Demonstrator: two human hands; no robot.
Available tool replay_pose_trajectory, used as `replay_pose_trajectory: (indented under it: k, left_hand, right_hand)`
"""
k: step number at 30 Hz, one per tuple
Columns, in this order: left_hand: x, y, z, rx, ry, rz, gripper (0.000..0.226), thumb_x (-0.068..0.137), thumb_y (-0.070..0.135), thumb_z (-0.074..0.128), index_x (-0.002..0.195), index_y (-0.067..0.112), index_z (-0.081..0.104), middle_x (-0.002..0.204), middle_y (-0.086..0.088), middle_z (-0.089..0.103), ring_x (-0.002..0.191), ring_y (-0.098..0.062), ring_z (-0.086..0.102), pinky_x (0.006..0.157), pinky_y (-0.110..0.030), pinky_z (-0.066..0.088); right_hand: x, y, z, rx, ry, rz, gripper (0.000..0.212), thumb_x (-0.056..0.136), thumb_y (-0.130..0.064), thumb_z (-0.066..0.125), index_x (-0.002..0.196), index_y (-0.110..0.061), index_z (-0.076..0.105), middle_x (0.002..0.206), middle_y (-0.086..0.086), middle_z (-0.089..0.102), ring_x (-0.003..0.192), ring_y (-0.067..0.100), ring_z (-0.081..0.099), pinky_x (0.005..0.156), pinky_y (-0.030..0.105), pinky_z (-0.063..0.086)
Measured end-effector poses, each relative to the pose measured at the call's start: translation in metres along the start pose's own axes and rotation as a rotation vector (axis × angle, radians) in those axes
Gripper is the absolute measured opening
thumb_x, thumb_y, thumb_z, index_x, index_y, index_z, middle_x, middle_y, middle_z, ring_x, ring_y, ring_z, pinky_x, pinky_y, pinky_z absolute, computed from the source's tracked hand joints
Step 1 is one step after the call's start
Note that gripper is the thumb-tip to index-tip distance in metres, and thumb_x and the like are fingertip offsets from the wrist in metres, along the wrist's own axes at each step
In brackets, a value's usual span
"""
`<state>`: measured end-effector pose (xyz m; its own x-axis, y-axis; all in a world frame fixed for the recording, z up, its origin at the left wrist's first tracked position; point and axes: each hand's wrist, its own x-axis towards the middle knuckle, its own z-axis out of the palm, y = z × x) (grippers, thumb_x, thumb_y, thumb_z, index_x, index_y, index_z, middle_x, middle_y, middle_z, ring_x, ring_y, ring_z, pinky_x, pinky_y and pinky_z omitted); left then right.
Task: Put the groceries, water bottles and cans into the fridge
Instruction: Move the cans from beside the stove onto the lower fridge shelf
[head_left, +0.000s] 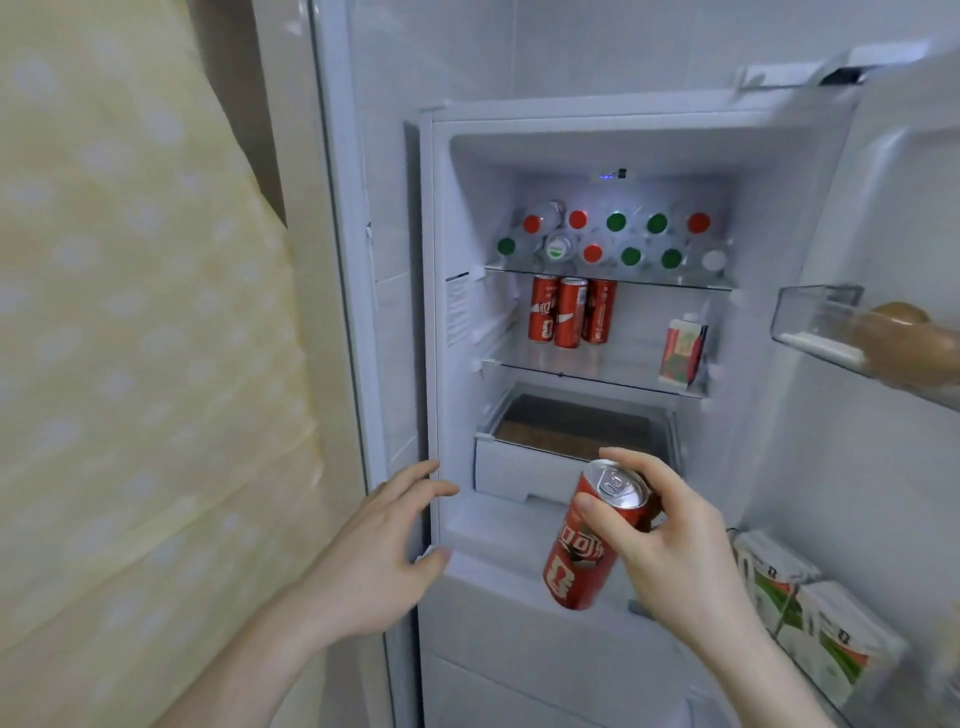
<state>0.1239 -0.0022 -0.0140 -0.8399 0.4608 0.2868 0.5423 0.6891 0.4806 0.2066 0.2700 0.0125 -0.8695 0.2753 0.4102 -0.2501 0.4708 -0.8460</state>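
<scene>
Right hand (670, 540) grips one can (587, 551); left hand (379, 551) open; three cans (570, 312) shelved; bottles (613, 239) blurred, about twelve caps.

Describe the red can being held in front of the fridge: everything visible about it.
The red can is a slim metal drink can with white lettering and a silver top whose pull tab looks unopened. It is tilted, top leaning up and to the right. The right hand has it in its grip near the top, in front of the open fridge, below the shelves.
</scene>
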Motion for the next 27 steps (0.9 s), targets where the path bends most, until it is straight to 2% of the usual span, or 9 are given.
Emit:
replay_pose_trajectory:
  k: [3,6,9,12,15,17,23,27]
  left_hand:
    - [0.036,-0.011,0.008,0.038,-0.001,-0.002,0.053,0.094,0.040,0.061,0.142,0.047,0.040,0.154,0.037,0.011,0.148,0.006,0.016,0.117,-0.017,0.017]
    - [0.067,-0.020,0.015,0.051,-0.007,-0.013,0.054,0.094,0.040,0.060,0.143,0.047,0.038,0.158,0.035,0.011,0.149,0.005,0.016,0.119,-0.021,0.019]
    - [0.101,-0.025,0.020,0.061,-0.039,-0.020,0.055,0.094,0.038,0.060,0.143,0.047,0.038,0.160,0.032,0.011,0.149,0.001,0.018,0.119,-0.024,0.023]
    - [0.145,-0.029,0.023,0.065,-0.057,0.006,0.057,0.093,0.035,0.061,0.145,0.044,0.039,0.163,0.025,0.014,0.150,-0.004,0.021,0.119,-0.025,0.022]
    - [0.197,-0.036,0.029,0.081,-0.082,0.051,0.061,0.092,0.032,0.061,0.149,0.036,0.039,0.164,0.015,0.019,0.150,-0.011,0.024,0.119,-0.023,0.020]
    - [0.229,-0.041,0.034,0.077,-0.100,0.067,0.062,0.092,0.032,0.061,0.150,0.035,0.038,0.165,0.011,0.020,0.150,-0.015,0.025,0.122,-0.028,0.021]
    - [0.310,-0.047,0.049,0.095,-0.100,0.127,0.070,0.091,0.035,0.063,0.154,0.032,0.033,0.166,0.009,0.020,0.149,-0.017,0.027,0.122,-0.034,0.028]
    - [0.350,-0.052,0.060,0.113,-0.123,0.142,0.075,0.091,0.031,0.065,0.157,0.031,0.029,0.167,0.006,0.017,0.151,-0.020,0.024,0.122,-0.041,0.031]
  right_hand:
    - [0.036,0.010,0.008,0.077,0.033,0.006,0.036,0.083,-0.032,0.080,0.115,-0.040,0.066,0.104,-0.031,0.069,0.099,-0.008,0.065,0.074,0.017,0.050]
    - [0.069,0.017,0.016,0.128,0.091,0.004,0.036,0.083,-0.033,0.081,0.116,-0.037,0.067,0.105,-0.026,0.071,0.099,-0.004,0.066,0.078,0.023,0.054]
    - [0.098,0.022,0.023,0.175,0.149,0.022,0.039,0.082,-0.031,0.083,0.116,-0.037,0.067,0.105,-0.026,0.071,0.100,-0.004,0.067,0.087,0.032,0.059]
    - [0.126,0.025,0.028,0.193,0.218,0.025,0.040,0.080,-0.032,0.084,0.115,-0.038,0.068,0.104,-0.030,0.070,0.100,-0.007,0.066,0.091,0.035,0.059]
    - [0.156,0.030,0.033,0.169,0.294,0.022,0.042,0.077,-0.036,0.085,0.116,-0.038,0.068,0.104,-0.036,0.068,0.099,-0.010,0.065,0.091,0.033,0.058]
    - [0.174,0.036,0.037,0.141,0.342,0.015,0.044,0.077,-0.038,0.086,0.117,-0.038,0.067,0.104,-0.037,0.067,0.099,-0.010,0.065,0.090,0.030,0.058]
    - [0.227,0.052,0.048,0.088,0.477,0.032,0.053,0.075,-0.042,0.087,0.121,-0.036,0.060,0.108,-0.022,0.069,0.098,-0.006,0.067,0.084,0.024,0.057]
    - [0.259,0.058,0.050,0.059,0.567,0.060,0.059,0.074,-0.042,0.088,0.118,-0.031,0.049,0.107,-0.022,0.060,0.097,-0.002,0.063,0.076,0.019,0.053]
